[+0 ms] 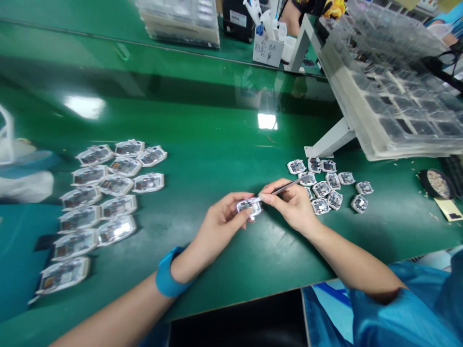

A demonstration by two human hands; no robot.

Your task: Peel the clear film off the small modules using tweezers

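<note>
My left hand (229, 214) is closed around a small white-framed electronic unit (249, 207), its thumb lying across the unit's face. Held in my right hand (291, 205) is a pair of metal tweezers (284, 187), pinched between thumb and fingers. The tweezers' tips reach the upper right edge of the unit, though I cannot make out whether they grip a part there. Beyond my right hand lies a group of similar units (321, 189) on the green table. On the left, more such units (117, 184) rest in rough rows.
A raised white stand with a tray of clear compartments (398, 111) occupies the right. Behind are stacked trays (181, 21) and a labelled box of tools (267, 50). A round black dish (437, 183) sits far right. Another person's arm (291, 18) shows at the back.
</note>
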